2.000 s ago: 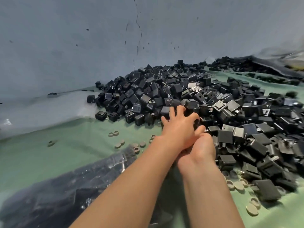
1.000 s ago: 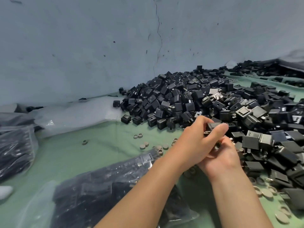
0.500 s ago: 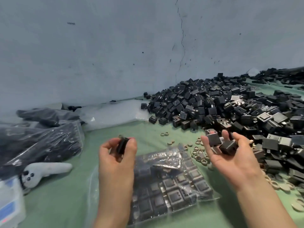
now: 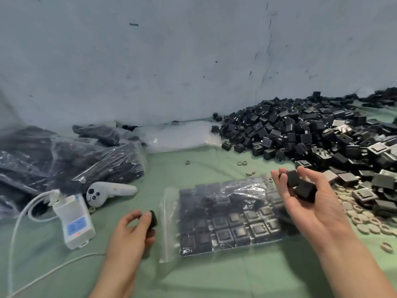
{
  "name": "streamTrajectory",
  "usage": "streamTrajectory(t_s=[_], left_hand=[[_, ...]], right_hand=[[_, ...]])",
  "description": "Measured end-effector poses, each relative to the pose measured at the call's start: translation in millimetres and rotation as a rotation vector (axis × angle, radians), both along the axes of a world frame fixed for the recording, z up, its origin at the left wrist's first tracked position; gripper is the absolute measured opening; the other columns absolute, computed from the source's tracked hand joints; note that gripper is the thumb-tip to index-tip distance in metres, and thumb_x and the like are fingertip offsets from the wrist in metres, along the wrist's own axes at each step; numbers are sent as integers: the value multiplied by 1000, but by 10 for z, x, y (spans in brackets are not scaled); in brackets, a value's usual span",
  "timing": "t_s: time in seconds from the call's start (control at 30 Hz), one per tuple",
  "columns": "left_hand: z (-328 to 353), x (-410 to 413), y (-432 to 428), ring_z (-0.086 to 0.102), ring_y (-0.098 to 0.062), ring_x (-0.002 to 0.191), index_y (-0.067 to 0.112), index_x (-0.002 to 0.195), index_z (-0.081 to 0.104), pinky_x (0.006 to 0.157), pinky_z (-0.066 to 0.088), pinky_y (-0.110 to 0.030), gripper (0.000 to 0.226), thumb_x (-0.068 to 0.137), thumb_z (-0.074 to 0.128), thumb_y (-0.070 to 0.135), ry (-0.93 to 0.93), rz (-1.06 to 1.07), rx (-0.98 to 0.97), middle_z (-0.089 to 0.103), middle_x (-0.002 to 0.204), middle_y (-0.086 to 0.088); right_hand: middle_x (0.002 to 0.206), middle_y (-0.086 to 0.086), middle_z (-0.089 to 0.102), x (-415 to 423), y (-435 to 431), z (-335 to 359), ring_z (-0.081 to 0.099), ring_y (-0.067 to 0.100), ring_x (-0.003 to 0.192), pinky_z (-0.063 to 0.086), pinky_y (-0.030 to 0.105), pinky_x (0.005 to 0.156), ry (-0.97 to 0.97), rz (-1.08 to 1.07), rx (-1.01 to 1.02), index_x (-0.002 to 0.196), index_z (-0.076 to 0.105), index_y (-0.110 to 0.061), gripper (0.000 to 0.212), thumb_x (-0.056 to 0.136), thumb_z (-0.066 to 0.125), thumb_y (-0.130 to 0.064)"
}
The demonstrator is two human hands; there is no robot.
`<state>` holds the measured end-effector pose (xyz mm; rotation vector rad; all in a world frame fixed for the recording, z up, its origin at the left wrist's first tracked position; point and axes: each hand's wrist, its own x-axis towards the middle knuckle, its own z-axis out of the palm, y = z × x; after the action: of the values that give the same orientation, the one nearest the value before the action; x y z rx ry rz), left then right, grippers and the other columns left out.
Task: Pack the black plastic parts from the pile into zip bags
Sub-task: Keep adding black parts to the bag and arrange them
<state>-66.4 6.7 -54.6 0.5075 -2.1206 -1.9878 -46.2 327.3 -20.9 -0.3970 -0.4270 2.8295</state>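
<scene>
Change since earlier: both hands are drawing back from the pile (image 4: 300,134) and spreading apart; left hand (image 4: 129,231) is dropping low, toward the zip bag's open end.
View: head camera, the only one.
Left grip: narrow pinch, thumb and fingertips holding a single part (image 4: 153,219).
Right grip: right hand (image 4: 309,207) is turning palm-up, cupped, cradling two parts (image 4: 300,187) between thumb and loosely bent fingers.
Zip bag (image 4: 225,218): lying flat on the green cloth (image 4: 214,276) between the two grips, partly filled with rows of parts.
Key relation: bag's long axis is running side to side; its clear, unfilled end (image 4: 167,224), apparently the mouth, is sitting just right of the left pinch. Left hand is nearer; right grip is hovering above the bag's far end.
Left of left grip: white device (image 4: 74,220) with cable (image 4: 19,222); grey handheld object (image 4: 107,191); filled bags (image 4: 75,158) beyond.
Right of right grip: beige rings (image 4: 361,220) scattered on the cloth, pile behind.
Obstruction: nothing is lying between pinch and mouth; whether the mouth is standing open cannot be told.
</scene>
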Motion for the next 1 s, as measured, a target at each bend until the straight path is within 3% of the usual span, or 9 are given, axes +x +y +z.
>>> streamTrajectory(t_s=[0.13, 0.27, 0.4, 0.57, 0.67, 0.73, 0.83, 1.0], left_hand=[[-34, 41, 31, 64, -21, 64, 7, 106, 63, 59, 52, -29, 17, 94, 65, 20, -35, -108, -27, 74, 76, -12], [6, 56, 114, 72, -20, 68, 7, 102, 65, 60, 61, -26, 12, 100, 53, 8, -38, -189, 144, 76, 84, -14], [11, 76, 129, 73, -25, 78, 5, 103, 67, 64, 61, -27, 15, 100, 54, 11, -54, -244, 105, 76, 90, -16], [-14, 73, 128, 71, -40, 93, -2, 96, 72, 88, 57, -49, 28, 102, 49, 13, -87, -295, 28, 75, 94, -22], [5, 78, 110, 74, -29, 89, 3, 87, 77, 85, 59, -41, 33, 100, 51, 18, -127, -338, 72, 77, 93, -13], [15, 81, 101, 75, -22, 83, 8, 85, 78, 73, 59, -33, 31, 98, 56, 25, -125, -336, 94, 77, 88, -8], [22, 109, 118, 72, -11, 73, 10, 97, 68, 58, 52, -20, 19, 99, 56, 24, -80, -332, -22, 77, 83, 2], [88, 134, 207, 62, -2, 63, 15, 102, 54, 70, 48, -31, 11, 104, 45, 21, -77, -352, -65, 77, 86, 12]], right_hand=[[107, 20, 70, 66, -163, 2, 70, 39, 98, 59, 27, 82, 23, 11, -2, 106, 62, -2, 32, 80, 80, -8], [98, 18, 71, 99, -292, 14, 71, 35, 99, 59, 28, 81, 2, 13, 8, 103, 60, -5, 30, 80, 79, -9], [98, 17, 71, 112, -376, 25, 70, 31, 104, 59, 28, 80, -11, 17, 29, 100, 59, -6, 25, 81, 77, -10], [109, 18, 68, 112, -455, 33, 69, 29, 106, 60, 29, 79, -26, 23, 39, 99, 61, -4, 23, 82, 76, -10], [102, 16, 70, 108, -508, 48, 71, 30, 100, 60, 29, 79, -30, 27, 63, 96, 62, -4, 21, 82, 75, -10], [100, 16, 71, 103, -542, 57, 72, 30, 98, 59, 29, 79, -34, 28, 96, 92, 64, -3, 18, 82, 75, -11], [109, 20, 69, 102, -585, 57, 71, 30, 101, 60, 30, 80, -40, 30, 106, 94, 63, -3, 19, 81, 76, -11], [105, 17, 68, 127, -629, 48, 69, 26, 105, 60, 31, 81, -21, 41, 75, 89, 64, -4, 17, 79, 77, -10]])
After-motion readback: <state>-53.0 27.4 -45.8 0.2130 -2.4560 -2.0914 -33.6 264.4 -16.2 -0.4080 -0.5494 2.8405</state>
